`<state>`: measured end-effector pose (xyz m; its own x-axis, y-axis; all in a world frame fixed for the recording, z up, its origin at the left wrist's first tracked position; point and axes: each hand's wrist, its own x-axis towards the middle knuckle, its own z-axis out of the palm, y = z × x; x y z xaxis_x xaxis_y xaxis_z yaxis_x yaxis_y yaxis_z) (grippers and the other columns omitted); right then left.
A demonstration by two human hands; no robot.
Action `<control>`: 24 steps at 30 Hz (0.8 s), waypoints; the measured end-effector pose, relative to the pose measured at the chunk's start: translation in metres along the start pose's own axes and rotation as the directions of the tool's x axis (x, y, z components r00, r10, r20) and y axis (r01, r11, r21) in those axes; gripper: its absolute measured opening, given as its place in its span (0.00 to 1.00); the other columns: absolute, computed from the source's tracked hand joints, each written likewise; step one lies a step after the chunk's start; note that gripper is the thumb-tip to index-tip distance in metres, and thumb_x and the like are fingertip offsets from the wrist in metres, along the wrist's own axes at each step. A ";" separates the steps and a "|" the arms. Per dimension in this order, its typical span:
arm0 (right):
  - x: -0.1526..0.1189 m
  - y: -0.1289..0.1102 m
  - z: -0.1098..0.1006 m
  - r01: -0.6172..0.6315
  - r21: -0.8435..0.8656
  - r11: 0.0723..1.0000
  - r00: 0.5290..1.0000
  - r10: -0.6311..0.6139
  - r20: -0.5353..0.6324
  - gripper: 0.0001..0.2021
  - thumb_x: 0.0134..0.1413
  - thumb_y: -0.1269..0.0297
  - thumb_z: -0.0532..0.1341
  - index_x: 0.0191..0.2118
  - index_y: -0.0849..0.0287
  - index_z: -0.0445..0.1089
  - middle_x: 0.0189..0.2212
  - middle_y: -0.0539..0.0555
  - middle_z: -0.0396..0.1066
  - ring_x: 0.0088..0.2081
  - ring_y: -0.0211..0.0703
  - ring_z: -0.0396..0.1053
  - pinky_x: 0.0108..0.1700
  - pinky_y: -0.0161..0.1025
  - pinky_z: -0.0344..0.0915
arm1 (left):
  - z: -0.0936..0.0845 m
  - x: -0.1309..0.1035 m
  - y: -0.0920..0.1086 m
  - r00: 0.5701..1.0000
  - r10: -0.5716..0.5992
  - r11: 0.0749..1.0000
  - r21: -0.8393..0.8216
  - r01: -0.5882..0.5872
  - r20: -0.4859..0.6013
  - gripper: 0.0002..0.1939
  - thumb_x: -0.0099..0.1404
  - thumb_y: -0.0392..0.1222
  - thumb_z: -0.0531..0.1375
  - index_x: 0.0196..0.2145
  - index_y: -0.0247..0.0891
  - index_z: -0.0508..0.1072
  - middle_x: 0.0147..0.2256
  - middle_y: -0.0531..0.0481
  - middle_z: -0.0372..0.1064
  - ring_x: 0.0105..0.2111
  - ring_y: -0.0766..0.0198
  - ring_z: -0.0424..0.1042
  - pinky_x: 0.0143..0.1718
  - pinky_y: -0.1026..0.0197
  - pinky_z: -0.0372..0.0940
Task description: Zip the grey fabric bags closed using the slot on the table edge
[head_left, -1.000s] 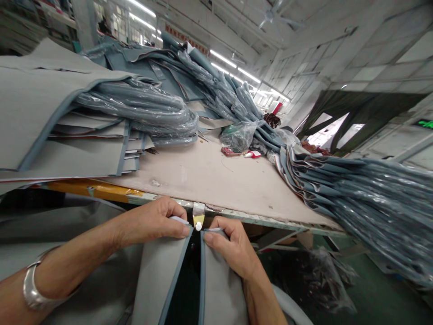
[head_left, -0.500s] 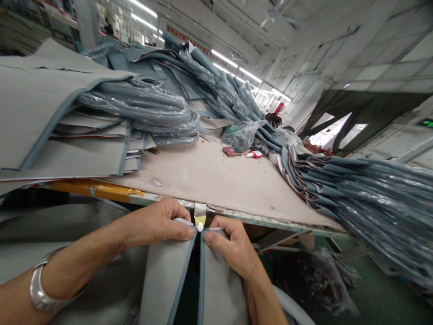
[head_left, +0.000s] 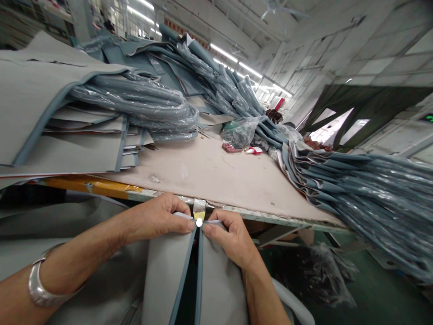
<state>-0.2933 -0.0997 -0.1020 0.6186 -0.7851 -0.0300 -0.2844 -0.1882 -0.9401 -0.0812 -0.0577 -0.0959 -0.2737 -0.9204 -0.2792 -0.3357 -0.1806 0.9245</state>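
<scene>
At the table's front edge, my left hand (head_left: 165, 215) pinches the top corner of a grey sheet panel (head_left: 165, 271) with blue edge binding. My right hand (head_left: 230, 234) pinches the matching corner of a second grey panel (head_left: 219, 280), also bound in blue. Both panels hang down, with a narrow dark gap between their bound edges that widens toward the bottom. Between my thumbs sits a small white round piece (head_left: 199, 222), just below a yellow and clear taped tab (head_left: 199, 210) on the table edge. Whether the panels touch the white piece I cannot tell.
Stacked grey panels (head_left: 81, 149) and plastic-wrapped blue-grey rolls (head_left: 145, 106) lie on the left of the table (head_left: 209, 171). More wrapped pieces (head_left: 372, 189) overhang the right side. A red-and-white bottle (head_left: 253, 150) lies near a clear bag (head_left: 240, 131). Plastic wrap (head_left: 324, 275) lies below.
Both hands, still pinching the panel corners, sit slightly higher in the picture. The whole view has shifted a little too, with the table edge a bit higher. The grips look the same.
</scene>
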 end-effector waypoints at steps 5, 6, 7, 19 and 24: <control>0.001 0.000 0.001 0.010 -0.001 1.000 1.000 -0.010 0.003 0.14 0.48 0.54 0.63 0.24 0.61 0.66 0.20 0.47 0.58 0.25 0.35 0.52 0.27 0.34 0.49 | 0.000 0.002 -0.005 1.000 -0.005 1.000 -0.029 0.005 0.011 0.18 0.51 0.56 0.62 0.24 0.36 0.70 0.19 0.58 0.52 0.22 0.69 0.49 0.23 0.65 0.43; 0.001 -0.001 0.001 0.013 -0.001 1.000 1.000 -0.013 -0.002 0.14 0.48 0.54 0.63 0.24 0.61 0.66 0.20 0.47 0.58 0.24 0.35 0.52 0.27 0.34 0.49 | 0.000 0.002 -0.005 1.000 -0.007 0.999 -0.033 0.007 0.009 0.19 0.50 0.56 0.62 0.24 0.36 0.70 0.19 0.58 0.52 0.22 0.69 0.49 0.23 0.65 0.43; 0.002 -0.001 0.001 0.013 0.000 1.000 1.000 -0.013 -0.004 0.14 0.48 0.55 0.63 0.24 0.61 0.67 0.20 0.47 0.58 0.24 0.35 0.52 0.27 0.34 0.48 | 0.000 0.003 -0.004 1.000 -0.009 0.999 -0.036 0.009 0.008 0.19 0.50 0.56 0.62 0.24 0.36 0.70 0.19 0.58 0.52 0.22 0.69 0.49 0.23 0.65 0.43; 0.003 -0.003 0.000 0.047 0.031 0.998 0.999 -0.046 -0.010 0.12 0.49 0.57 0.63 0.24 0.60 0.67 0.20 0.45 0.57 0.24 0.34 0.51 0.27 0.33 0.49 | 0.003 0.005 -0.005 0.999 -0.027 0.997 -0.075 0.026 -0.023 0.19 0.50 0.57 0.63 0.23 0.36 0.70 0.20 0.57 0.54 0.22 0.69 0.51 0.23 0.66 0.45; 0.003 -0.002 0.000 0.050 0.030 0.998 0.998 -0.049 -0.025 0.13 0.51 0.56 0.64 0.25 0.60 0.67 0.21 0.46 0.58 0.25 0.34 0.51 0.28 0.34 0.49 | 0.002 0.005 -0.004 0.999 -0.034 0.997 -0.064 0.033 -0.027 0.19 0.51 0.57 0.63 0.24 0.36 0.69 0.20 0.56 0.54 0.22 0.68 0.51 0.22 0.66 0.45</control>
<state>-0.2904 -0.1018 -0.1000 0.6131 -0.7896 0.0248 -0.2310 -0.2092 -0.9502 -0.0835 -0.0611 -0.1015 -0.2375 -0.9227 -0.3036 -0.2859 -0.2323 0.9297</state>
